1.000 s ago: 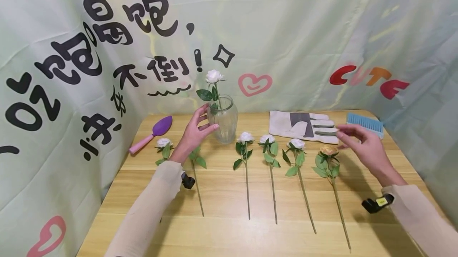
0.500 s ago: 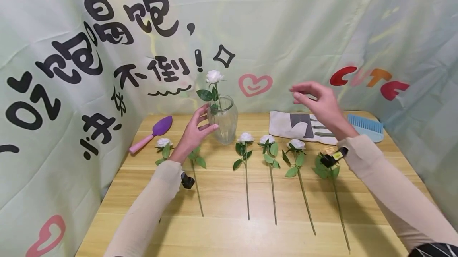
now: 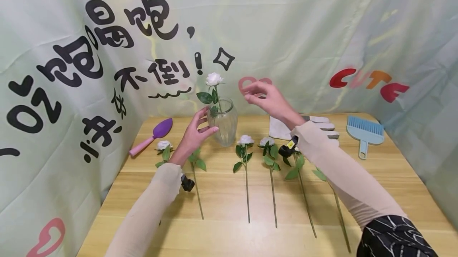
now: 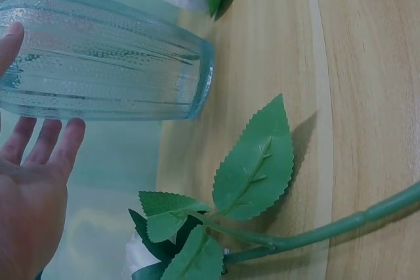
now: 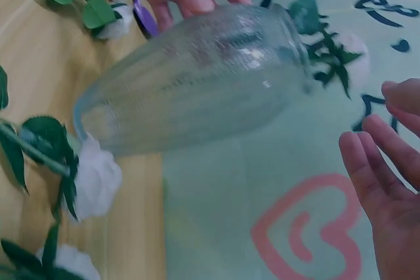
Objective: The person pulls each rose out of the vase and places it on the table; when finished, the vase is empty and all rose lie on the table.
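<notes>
My left hand (image 3: 193,133) holds the left side of a clear ribbed glass vase (image 3: 226,130), thumb in front and fingers along its side. The vase stands upright with one white rose (image 3: 214,78) in it, leaning left against the rim. In the left wrist view, the thumb overlaps the vase (image 4: 111,57). To the right of the vase and a little higher than its rim, my right hand (image 3: 268,100) is in the air, empty, with loosely bent fingers (image 5: 371,155). Several artificial roses lie in a row, including a white rose (image 3: 245,140) by the vase.
A purple trowel (image 3: 162,128) with a pink handle lies at the back left of the wooden table (image 3: 222,237). Partly behind the right arm lies a work glove (image 3: 279,129). A blue brush and dustpan (image 3: 366,132) sit at the back right. Printed fabric hangs behind.
My right hand has moved up and left from beside the orange rose at the right, toward the vase. The right forearm now covers that bloom. The left hand stays on the vase.
</notes>
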`<state>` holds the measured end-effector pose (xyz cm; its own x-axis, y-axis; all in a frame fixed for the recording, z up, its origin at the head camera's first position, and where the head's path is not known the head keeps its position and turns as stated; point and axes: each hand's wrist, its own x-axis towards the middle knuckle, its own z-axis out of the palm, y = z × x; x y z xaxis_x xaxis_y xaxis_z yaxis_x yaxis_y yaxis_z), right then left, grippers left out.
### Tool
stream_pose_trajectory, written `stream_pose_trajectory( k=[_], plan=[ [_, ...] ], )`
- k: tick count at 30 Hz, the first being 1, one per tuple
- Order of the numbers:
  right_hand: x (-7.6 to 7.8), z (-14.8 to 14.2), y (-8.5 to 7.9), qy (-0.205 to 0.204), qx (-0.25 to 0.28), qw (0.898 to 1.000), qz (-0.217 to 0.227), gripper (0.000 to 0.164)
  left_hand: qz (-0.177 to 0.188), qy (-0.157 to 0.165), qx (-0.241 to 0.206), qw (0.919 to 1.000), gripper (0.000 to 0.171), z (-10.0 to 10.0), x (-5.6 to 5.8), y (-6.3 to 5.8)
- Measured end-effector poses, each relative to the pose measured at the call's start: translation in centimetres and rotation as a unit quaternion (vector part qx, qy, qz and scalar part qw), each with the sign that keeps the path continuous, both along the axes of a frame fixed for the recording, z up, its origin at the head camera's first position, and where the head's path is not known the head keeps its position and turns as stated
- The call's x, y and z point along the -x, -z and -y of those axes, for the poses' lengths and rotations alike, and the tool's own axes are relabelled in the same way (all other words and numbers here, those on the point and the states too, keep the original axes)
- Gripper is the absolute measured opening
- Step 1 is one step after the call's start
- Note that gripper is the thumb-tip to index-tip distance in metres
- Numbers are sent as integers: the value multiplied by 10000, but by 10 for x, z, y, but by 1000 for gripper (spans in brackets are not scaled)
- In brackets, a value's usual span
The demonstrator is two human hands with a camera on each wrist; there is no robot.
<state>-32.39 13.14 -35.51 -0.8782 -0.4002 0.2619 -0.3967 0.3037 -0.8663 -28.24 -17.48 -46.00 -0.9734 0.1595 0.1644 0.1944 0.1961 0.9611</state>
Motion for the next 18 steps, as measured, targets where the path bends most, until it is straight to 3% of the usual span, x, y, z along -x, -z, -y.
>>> stream_pose_trajectory(
  k=[10,18],
  plan=[
    [6,44,7,-591,-438,9973,94,37,-59,57,38,10000,84,1,2,2],
    [9,65,16,-680,-621,9958,10,33,-86,99,18,9999,83,3,1,2]
  ],
)
